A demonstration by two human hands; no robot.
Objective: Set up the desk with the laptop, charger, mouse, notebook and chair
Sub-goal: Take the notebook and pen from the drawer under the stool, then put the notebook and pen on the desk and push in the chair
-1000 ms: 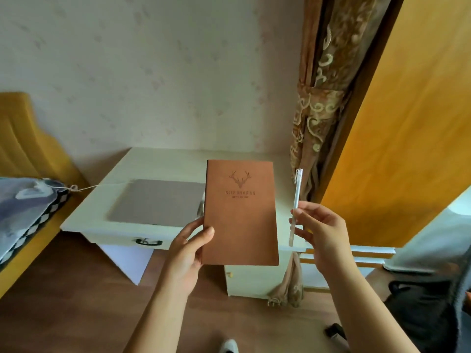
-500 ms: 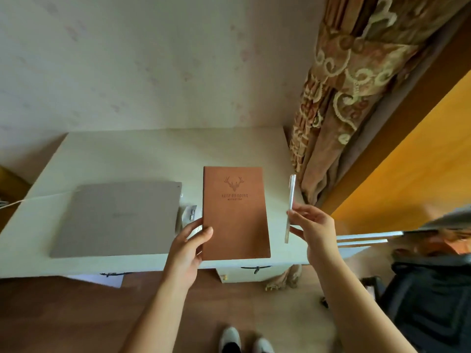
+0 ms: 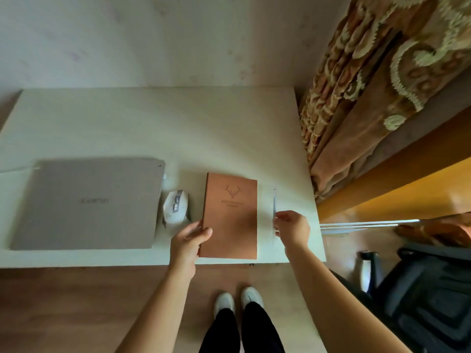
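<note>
Across the pale desk [image 3: 158, 128], laptop [image 3: 86, 203] and mouse [image 3: 175, 206] are sitting at centre-left; the left hand [image 3: 187, 242] is gripping the notebook [image 3: 230, 216], the right hand [image 3: 291, 226] apparently pinching a blurred pen [image 3: 274, 210], while the chair [image 3: 430, 296] is waiting at lower right

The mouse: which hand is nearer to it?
Left. The left hand holds the notebook just beside the mouse; the right hand is beyond the notebook.

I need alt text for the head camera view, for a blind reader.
A person's left hand holds a brown notebook on a white desk, right hand holds a white pen; a closed laptop and white mouse lie left.
</note>
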